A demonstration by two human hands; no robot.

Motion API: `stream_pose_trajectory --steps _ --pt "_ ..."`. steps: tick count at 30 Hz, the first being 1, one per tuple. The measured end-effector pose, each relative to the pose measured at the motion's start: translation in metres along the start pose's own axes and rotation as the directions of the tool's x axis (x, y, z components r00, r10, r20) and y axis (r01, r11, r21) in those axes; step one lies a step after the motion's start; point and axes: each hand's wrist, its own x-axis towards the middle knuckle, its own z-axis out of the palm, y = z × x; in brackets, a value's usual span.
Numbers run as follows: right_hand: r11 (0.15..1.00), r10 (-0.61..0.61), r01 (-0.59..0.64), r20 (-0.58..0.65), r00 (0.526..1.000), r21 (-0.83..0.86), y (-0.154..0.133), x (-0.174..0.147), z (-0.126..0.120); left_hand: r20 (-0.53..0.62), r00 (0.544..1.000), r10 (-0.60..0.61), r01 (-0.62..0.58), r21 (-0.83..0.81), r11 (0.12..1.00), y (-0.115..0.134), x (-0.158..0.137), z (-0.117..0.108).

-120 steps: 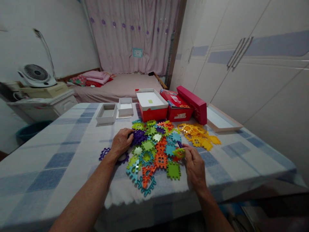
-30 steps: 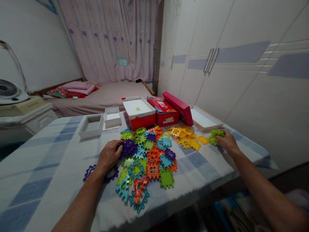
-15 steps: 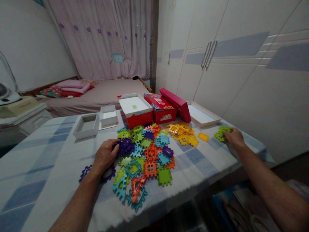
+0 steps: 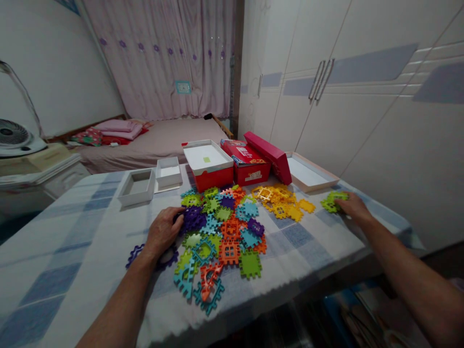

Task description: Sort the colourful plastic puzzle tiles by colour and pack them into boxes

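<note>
My left hand (image 4: 164, 233) is at the left edge of a mixed pile, its fingers closed against a cluster of dark purple interlocking toothed tiles (image 4: 193, 218). Its fingertips are partly hidden. Under that wrist lies a purple ring-like toothed piece (image 4: 168, 258). At the table's right side, my right hand (image 4: 353, 208) grips a few lime-green toothed tiles (image 4: 331, 202), close to the cloth. Orange tiles (image 4: 229, 252), light-blue tiles (image 4: 250, 237) and a green square tile (image 4: 250, 264) lie jumbled between the hands. Yellow tiles (image 4: 281, 198) form a separate heap nearer my right hand.
Behind the pile stand a red box with a white tray top (image 4: 213, 179), another red box (image 4: 250, 171) and a leaning red lid (image 4: 270, 154). A shallow white tray (image 4: 311, 176) sits right; two small grey-white boxes (image 4: 136, 193) sit left. A checked cloth (image 4: 94, 251) covers the table.
The view has turned slightly left, so the scene sits farther right. Both hands keep nearly the same places, my left on the purple tiles and my right on the green ones.
</note>
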Motion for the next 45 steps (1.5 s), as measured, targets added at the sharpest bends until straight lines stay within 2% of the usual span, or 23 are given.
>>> stream_pose_trajectory --steps 2,4,6,8,11,13,15,17,19,23,27,31,34,38,45 --pt "0.99 0.052 -0.05 0.013 0.999 -0.128 0.003 -0.004 -0.007 0.001 1.0 -0.001 0.001 0.0 1.0 0.0 0.0 0.0" --pt "0.958 0.045 -0.049 -0.02 0.999 -0.283 0.0 -0.012 -0.012 -0.004 1.0 -0.001 0.001 0.002 1.0 0.0 0.0 0.0" --pt "0.922 -0.069 0.029 -0.09 0.993 -0.386 -0.011 -0.023 -0.015 -0.014 1.0 0.001 -0.001 0.003 1.0 0.0 -0.001 0.001" --pt "0.892 -0.255 0.189 -0.113 0.96 -0.41 -0.031 -0.036 -0.014 -0.021 1.0 0.002 -0.002 0.002 1.0 0.001 -0.001 0.001" --pt "0.825 -0.52 0.498 -0.014 0.854 -0.266 -0.077 -0.058 -0.004 -0.021 1.0 0.005 -0.005 0.0 1.0 0.001 -0.002 0.0" --pt "0.768 -0.628 0.632 0.073 0.775 -0.104 -0.112 -0.076 0.009 -0.017 1.0 0.002 -0.002 -0.001 1.0 0.002 -0.002 -0.001" --pt "0.684 -0.721 0.73 0.154 0.676 -0.003 -0.146 -0.093 0.024 -0.007 1.0 -0.003 0.003 -0.004 1.0 0.001 -0.001 -0.001" --pt "0.596 -0.778 0.803 0.248 0.577 0.004 -0.174 -0.106 0.04 0.0 1.0 -0.007 0.007 -0.011 1.0 0.001 -0.001 -0.001" --pt "0.539 -0.787 0.841 0.328 0.523 -0.048 -0.195 -0.114 0.054 0.003 1.0 -0.002 0.002 -0.017 1.0 0.001 -0.001 -0.001" --pt "0.481 -0.732 0.859 0.46 0.502 -0.173 -0.223 -0.115 0.071 -0.006 1.0 0.005 -0.005 -0.008 1.0 0.001 -0.001 -0.001" --pt "0.398 -0.688 0.889 0.569 0.451 -0.225 -0.24 -0.117 0.081 -0.015 1.0 0.001 -0.001 -0.006 1.0 0.003 -0.002 -0.001" --pt "0.356 -0.646 0.889 0.612 0.457 -0.288 -0.248 -0.123 0.09 -0.022 1.0 -0.003 0.003 -0.009 1.0 0.004 -0.002 -0.001" --pt "0.375 -0.656 0.878 0.584 0.478 -0.297 -0.25 -0.126 0.094 -0.019 1.0 0.003 -0.004 -0.009 1.0 0.004 -0.002 -0.001" --pt "0.437 -0.65 0.842 0.537 0.538 -0.315 -0.251 -0.126 0.095 -0.01 1.0 0.003 -0.003 0.001 1.0 0.004 -0.002 -0.001" --pt "0.498 -0.608 0.825 0.57 0.553 -0.268 -0.254 -0.122 0.103 0.0 1.0 -0.004 0.004 0.005 1.0 0.003 -0.002 -0.001"
